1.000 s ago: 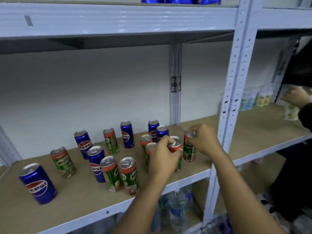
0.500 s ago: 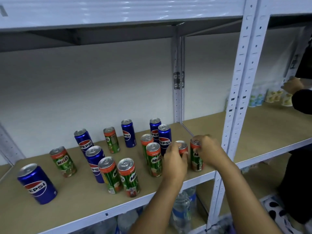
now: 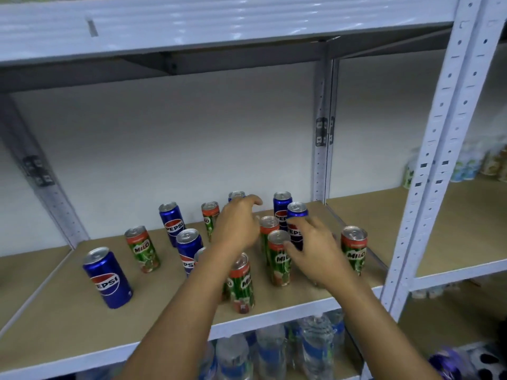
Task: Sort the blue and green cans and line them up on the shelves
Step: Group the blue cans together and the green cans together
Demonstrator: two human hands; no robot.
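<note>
While blue and green cans stand mixed on the brown shelf (image 3: pixel 68 319), both hands are held among them. The left hand (image 3: pixel 237 224) is spread loosely, grasping nothing, and hides a blue can (image 3: pixel 236 195) near the back edge. The right hand (image 3: pixel 315 250) is curled round a blue Pepsi can (image 3: pixel 297 215). A green Milo can (image 3: pixel 354 249) stands at the right edge. Water bottles (image 3: pixel 271 355) are stored below.

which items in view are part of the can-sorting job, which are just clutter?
Job: blue Pepsi cans, green Milo cans, wooden shelf, left hand, right hand.
Clutter: water bottles on shelf below, pale cups in the right bay.
</note>
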